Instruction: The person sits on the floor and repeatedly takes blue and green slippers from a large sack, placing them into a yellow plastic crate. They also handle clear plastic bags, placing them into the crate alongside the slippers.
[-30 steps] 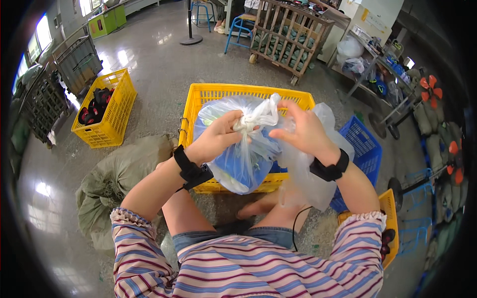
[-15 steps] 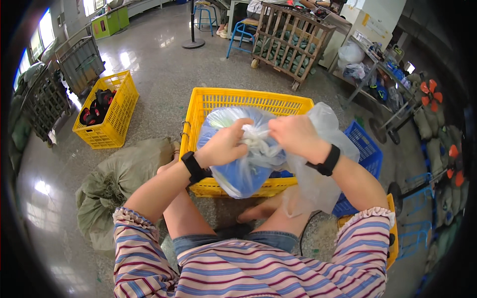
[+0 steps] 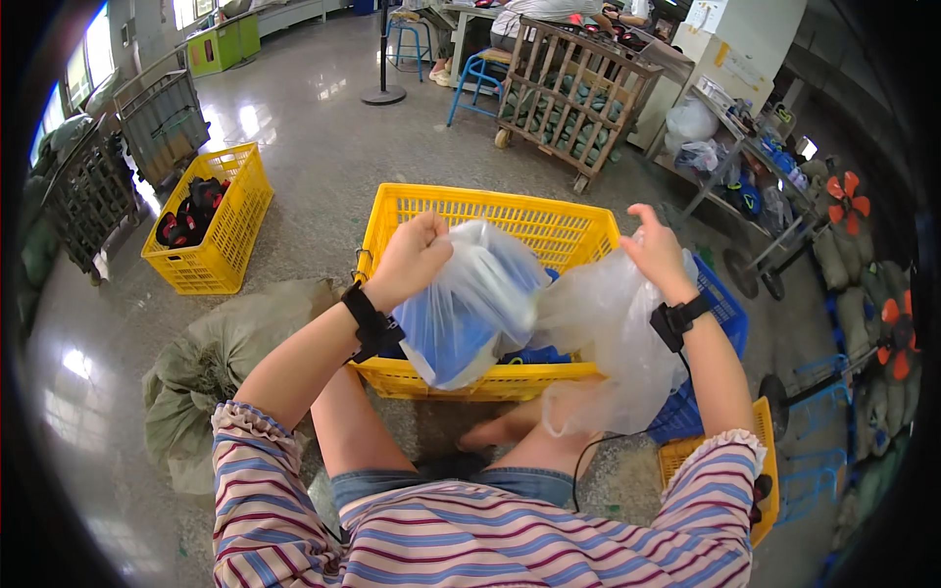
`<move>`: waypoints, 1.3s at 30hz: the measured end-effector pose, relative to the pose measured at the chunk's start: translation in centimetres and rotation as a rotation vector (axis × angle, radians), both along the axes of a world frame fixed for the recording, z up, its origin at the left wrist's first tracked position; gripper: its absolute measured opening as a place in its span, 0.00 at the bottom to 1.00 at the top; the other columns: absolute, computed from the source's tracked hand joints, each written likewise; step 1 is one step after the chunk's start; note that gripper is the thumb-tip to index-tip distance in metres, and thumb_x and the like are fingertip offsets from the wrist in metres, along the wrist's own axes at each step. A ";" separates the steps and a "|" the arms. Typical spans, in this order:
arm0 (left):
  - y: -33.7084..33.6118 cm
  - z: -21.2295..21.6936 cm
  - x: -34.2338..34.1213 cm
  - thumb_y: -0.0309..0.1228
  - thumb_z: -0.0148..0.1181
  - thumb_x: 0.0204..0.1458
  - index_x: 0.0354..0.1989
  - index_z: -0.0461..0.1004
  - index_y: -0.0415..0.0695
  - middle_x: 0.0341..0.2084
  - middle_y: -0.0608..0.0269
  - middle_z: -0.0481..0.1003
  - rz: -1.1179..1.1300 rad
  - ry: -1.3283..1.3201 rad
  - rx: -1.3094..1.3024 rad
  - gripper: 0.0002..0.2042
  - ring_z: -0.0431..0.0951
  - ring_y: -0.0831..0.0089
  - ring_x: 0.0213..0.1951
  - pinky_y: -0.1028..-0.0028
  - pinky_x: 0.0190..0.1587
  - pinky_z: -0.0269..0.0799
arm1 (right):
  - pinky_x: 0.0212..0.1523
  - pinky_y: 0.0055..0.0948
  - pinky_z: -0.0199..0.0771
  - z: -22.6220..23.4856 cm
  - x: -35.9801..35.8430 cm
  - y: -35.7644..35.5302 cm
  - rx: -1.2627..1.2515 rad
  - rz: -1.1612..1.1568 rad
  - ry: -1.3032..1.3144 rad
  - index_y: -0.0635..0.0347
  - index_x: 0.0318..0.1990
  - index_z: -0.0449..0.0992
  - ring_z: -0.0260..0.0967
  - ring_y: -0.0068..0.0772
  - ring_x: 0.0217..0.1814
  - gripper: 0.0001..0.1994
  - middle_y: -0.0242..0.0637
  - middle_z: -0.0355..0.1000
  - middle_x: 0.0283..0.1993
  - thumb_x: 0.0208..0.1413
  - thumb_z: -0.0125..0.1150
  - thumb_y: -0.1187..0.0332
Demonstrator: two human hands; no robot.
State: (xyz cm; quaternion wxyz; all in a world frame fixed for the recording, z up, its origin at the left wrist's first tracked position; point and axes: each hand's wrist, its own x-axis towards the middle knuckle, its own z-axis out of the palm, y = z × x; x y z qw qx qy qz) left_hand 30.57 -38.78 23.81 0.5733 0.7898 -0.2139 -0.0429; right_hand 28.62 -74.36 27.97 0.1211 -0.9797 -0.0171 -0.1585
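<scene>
A clear plastic bag with blue and white contents sits over the large yellow crate between my knees. My left hand is closed on the bag's gathered upper left side. To the right, a looser translucent plastic bag hangs below my right hand and drapes over the crate's right edge. That hand is raised, its index finger and thumb apart; its other fingers are partly hidden. Blue things show inside the crate under the bags.
A blue crate and a smaller yellow crate stand at my right. On my left lie a greenish sack and a yellow crate holding black-and-red items. A wooden cart stands ahead; a person sits beyond it.
My hands have come apart from the twisted bag top at the middle. The right hand has moved right and its fingers have spread; the left has moved left, still gripping the bag. The twisted top has loosened.
</scene>
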 end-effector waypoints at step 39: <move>-1.1 -14.7 -2.7 0.43 0.44 0.59 0.53 0.60 0.44 0.43 0.61 0.71 -0.159 0.899 -0.928 0.19 0.72 0.72 0.44 0.69 0.44 0.69 | 0.32 0.22 0.65 12.7 5.2 15.4 1.199 0.402 -0.690 0.66 0.32 0.75 0.66 0.20 0.31 0.14 0.30 0.72 0.31 0.58 0.51 0.62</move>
